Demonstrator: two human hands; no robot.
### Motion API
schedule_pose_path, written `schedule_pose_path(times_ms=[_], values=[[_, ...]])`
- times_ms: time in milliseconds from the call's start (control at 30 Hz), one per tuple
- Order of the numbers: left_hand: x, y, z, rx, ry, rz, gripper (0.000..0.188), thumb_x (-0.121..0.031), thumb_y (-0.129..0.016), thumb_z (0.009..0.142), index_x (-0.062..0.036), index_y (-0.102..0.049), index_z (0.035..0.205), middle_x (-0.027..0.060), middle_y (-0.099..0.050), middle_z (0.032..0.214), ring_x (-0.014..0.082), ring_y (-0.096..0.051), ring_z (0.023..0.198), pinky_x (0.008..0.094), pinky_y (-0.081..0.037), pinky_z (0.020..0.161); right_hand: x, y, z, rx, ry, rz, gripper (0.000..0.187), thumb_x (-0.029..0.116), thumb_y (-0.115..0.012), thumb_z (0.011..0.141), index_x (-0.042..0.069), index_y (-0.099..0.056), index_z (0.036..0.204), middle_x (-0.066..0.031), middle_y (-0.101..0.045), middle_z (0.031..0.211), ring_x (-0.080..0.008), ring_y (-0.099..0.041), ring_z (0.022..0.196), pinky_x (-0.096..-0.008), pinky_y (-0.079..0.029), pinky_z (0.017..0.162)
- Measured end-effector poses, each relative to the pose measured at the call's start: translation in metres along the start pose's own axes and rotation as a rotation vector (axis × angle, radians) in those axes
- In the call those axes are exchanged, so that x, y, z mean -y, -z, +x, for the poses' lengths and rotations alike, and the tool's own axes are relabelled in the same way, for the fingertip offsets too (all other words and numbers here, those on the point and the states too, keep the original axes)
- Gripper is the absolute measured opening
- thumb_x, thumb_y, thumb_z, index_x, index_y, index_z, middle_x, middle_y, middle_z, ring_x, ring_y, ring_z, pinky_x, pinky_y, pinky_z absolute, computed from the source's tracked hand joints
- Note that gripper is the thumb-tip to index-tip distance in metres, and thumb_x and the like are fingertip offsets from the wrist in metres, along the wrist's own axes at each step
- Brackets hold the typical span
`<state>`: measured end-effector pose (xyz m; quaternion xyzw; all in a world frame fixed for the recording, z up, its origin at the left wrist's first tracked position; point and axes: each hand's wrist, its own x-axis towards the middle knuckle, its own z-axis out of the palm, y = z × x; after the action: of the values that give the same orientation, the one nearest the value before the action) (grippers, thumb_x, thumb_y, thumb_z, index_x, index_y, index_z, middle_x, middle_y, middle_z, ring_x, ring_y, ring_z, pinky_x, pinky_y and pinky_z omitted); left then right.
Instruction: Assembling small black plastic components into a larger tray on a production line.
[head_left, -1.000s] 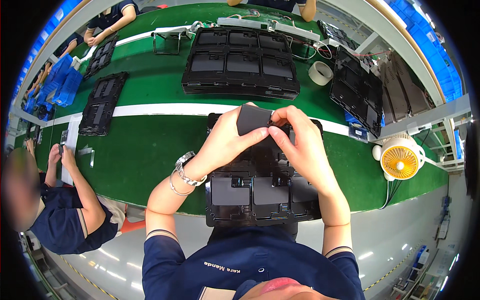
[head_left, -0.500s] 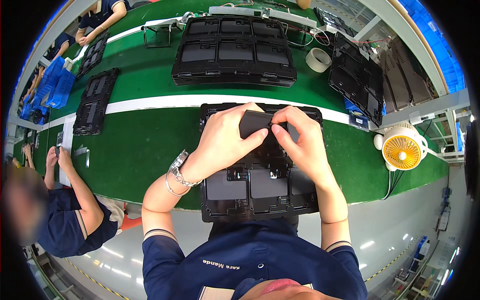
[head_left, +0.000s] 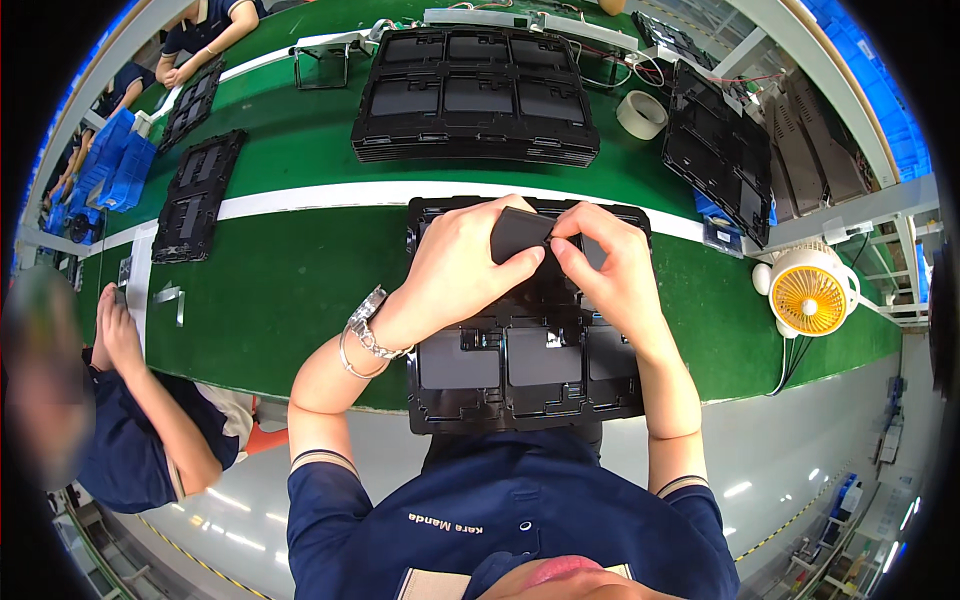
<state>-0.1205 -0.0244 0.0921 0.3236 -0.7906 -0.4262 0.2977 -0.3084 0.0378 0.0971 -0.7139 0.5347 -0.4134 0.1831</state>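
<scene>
A long green bench [head_left: 290, 290] runs across the view with a white stripe along it, and the work sits at its near edge, straight in front of the person. There a black moulded tray [head_left: 528, 375] lies flat, reaching from the near edge of the bench up to the white stripe, its pockets in rows; the near row holds dark flat panels. A second, larger black tray [head_left: 475, 95] lies beyond the stripe toward the far edge, well apart, and a small yellow fan [head_left: 808, 290] stands off the right end. Over the far half of the near tray both hands meet on a small dark rectangular piece [head_left: 518, 232]. It is held above the tray rather than resting in a pocket, its long axis running roughly left to right across the bench. The left hand [head_left: 465, 262] wraps the piece from the left, fingers curled over its top and thumb beneath. The right hand [head_left: 610, 265] pinches its right end between thumb and forefinger. Both are equally close; the tray's pockets lie directly below.
</scene>
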Motion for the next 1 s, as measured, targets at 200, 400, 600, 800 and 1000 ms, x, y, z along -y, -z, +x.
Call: schedule_pose_path(times_ms=[200,400,600,800,1000], values=[[-0.0002,0.0013,-0.0015,-0.006,-0.032,0.02,0.028,-0.021,-0.074,0.08,-0.0018,-0.065,0.098,0.0118,-0.067,0.079,0.0255,-0.065,0.071,0.0342,-0.052,0.071,0.0046,-0.0004,-0.0013,0.005,-0.053,0.032,0.007,0.001,-0.066,0.081,-0.002,-0.06,0.084,-0.0087,-0.064,0.082,-0.0199,-0.062,0.078,-0.0305,-0.048,0.076],[0.0005,0.0013,-0.003,-0.012,-0.057,0.042,0.025,-0.025,-0.071,0.081,-0.0068,-0.063,0.095,0.0133,-0.068,0.08,0.0353,-0.067,0.075,0.0419,-0.052,0.068,0.0074,-0.0006,-0.0021,0.007,-0.069,0.039,0.007,0.001,-0.065,0.081,-0.003,-0.06,0.084,-0.0086,-0.063,0.083,-0.0192,-0.061,0.078,-0.0298,-0.048,0.076],[0.0013,0.0009,-0.0018,-0.029,-0.051,0.045,0.025,-0.026,-0.071,0.081,-0.0075,-0.064,0.096,0.0127,-0.068,0.08,0.0343,-0.067,0.075,0.042,-0.052,0.068,0.0031,-0.0016,-0.002,0.005,-0.076,0.08,0.008,0.003,-0.065,0.082,-0.002,-0.06,0.087,-0.0083,-0.064,0.084,-0.0192,-0.062,0.08,-0.0299,-0.048,0.078],[0.0009,0.0025,-0.0018,-0.038,-0.047,0.082,0.024,-0.025,-0.071,0.081,-0.008,-0.065,0.097,0.0124,-0.069,0.081,0.0333,-0.067,0.075,0.0414,-0.052,0.068,0.0052,0.0,-0.0009,0.022,-0.102,0.074,0.011,0.004,-0.067,0.084,-0.002,-0.062,0.091,-0.0082,-0.065,0.085,-0.0184,-0.063,0.082,-0.0298,-0.049,0.08],[0.0002,0.002,-0.002,-0.046,-0.043,0.086,0.023,-0.026,-0.07,0.082,-0.0077,-0.064,0.096,0.0123,-0.068,0.08,0.0328,-0.067,0.073,0.0405,-0.053,0.066,0.0064,0.0002,-0.0005,0.031,-0.137,0.086,0.01,0.003,-0.067,0.084,-0.002,-0.061,0.091,-0.0073,-0.065,0.084,-0.0165,-0.063,0.082,-0.0293,-0.049,0.081]])
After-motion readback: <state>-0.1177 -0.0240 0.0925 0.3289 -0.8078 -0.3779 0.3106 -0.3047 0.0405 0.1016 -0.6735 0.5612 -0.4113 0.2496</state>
